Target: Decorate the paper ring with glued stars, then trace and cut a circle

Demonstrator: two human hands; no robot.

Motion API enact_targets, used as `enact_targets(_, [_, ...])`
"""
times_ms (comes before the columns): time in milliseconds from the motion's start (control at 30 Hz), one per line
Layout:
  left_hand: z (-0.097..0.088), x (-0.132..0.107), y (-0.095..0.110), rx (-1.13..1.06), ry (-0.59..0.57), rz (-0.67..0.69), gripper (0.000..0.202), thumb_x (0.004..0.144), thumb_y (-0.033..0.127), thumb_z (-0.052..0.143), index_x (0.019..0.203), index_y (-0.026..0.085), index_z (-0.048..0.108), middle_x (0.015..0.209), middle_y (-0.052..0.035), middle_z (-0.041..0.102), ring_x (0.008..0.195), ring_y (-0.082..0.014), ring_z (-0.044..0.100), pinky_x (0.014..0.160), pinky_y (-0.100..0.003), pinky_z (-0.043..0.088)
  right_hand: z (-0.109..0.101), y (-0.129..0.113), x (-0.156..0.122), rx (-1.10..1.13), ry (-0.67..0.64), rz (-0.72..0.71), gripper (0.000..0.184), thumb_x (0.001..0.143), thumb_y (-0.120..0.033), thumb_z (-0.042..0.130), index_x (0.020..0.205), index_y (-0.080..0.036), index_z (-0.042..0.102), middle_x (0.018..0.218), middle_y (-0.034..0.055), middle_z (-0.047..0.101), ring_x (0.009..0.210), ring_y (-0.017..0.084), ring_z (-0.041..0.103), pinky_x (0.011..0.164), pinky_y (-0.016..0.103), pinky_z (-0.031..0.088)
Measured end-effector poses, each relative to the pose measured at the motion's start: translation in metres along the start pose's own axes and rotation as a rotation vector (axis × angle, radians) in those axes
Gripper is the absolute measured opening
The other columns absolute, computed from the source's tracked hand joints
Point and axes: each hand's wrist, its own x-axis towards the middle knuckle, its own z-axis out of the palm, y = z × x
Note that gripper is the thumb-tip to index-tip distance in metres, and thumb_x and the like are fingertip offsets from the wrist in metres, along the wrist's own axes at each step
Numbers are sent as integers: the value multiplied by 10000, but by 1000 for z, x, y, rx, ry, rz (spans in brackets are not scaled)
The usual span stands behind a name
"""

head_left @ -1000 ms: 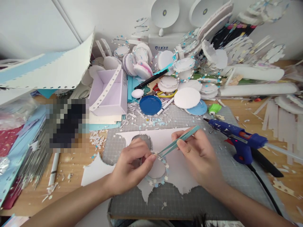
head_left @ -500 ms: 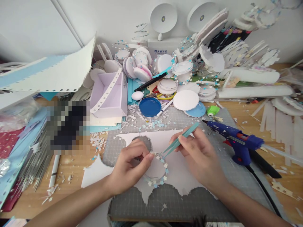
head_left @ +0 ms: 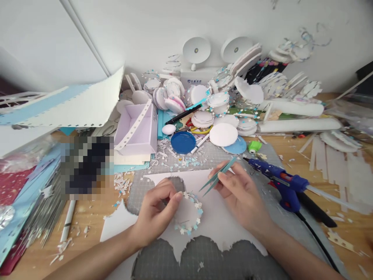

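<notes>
My left hand [head_left: 160, 210] pinches the upper left side of a thin ring [head_left: 200, 212] set with small white and pale blue paper flowers. In my right hand [head_left: 237, 192] are teal tweezers [head_left: 217, 178], their two tips apart and pointing down left, a little off the ring's upper right. Nothing shows between the tips. Under both hands lies a white sheet [head_left: 210, 221] with scalloped, cut-out edges. A blue round lid [head_left: 183, 142] and scattered little paper flowers [head_left: 189, 160] are just beyond.
A blue glue gun [head_left: 276, 177] lies right of my right hand, its cord trailing toward me. Behind are a lilac box [head_left: 136, 126], white discs [head_left: 223, 134] and more flower rings. A grey cutting mat [head_left: 233, 260] covers the wooden table. Thin wires [head_left: 43, 210] lie left.
The tweezers have drawn back from the ring's top edge, up and right. The view has tilted up slightly, and my left hand still pinches the ring.
</notes>
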Motion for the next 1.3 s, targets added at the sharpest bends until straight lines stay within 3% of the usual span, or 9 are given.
enact_targets(200, [0,0,-1,27,-1,-11,341,923,222,459,587,188,409,589,13,406,612,-137,393,598,-273,325,-4,-3,8,113,110,-18,224,665,-263,805,823,-250,647,831,-11,675,758,106,617,707,213,525])
enact_targets(433, [3,-2,-2,23,-8,2,342,919,224,461,585,190,394,595,13,404,611,-137,392,597,-273,324,-17,-6,23,66,215,-225,218,666,-229,798,769,-236,606,861,-29,683,765,91,635,761,220,528])
enact_targets(533, [2,-2,-1,21,-17,1,340,918,223,464,587,190,395,600,12,407,614,-137,394,596,-272,324,-22,-5,26,-67,221,-307,198,702,-235,773,781,-233,592,874,-21,683,753,115,648,742,265,540])
enact_targets(700, [2,-1,0,8,-38,18,346,918,213,468,580,189,394,591,11,416,621,-139,402,610,-274,333,-23,-1,25,-488,254,-462,163,752,-247,731,763,-216,571,849,15,687,650,131,643,657,288,541])
enact_targets(967, [3,0,2,20,-111,70,320,913,192,487,596,178,449,576,9,470,632,-136,419,642,-278,351,-24,4,23,-854,228,-557,95,798,-234,663,738,-215,592,795,30,686,834,201,666,715,312,517])
enact_targets(1133, [2,-1,6,-21,-189,83,294,917,190,488,634,159,564,625,-20,556,660,-141,499,671,-279,392,-24,7,25,-931,163,-606,79,803,-211,641,737,-217,597,775,31,695,802,201,675,689,306,512])
enact_targets(1300, [1,-2,6,-43,-151,58,262,929,210,484,737,156,653,699,-55,625,716,-164,552,698,-293,423,-23,10,26,-925,97,-614,85,802,-182,628,741,-228,590,776,27,702,805,204,686,714,323,518])
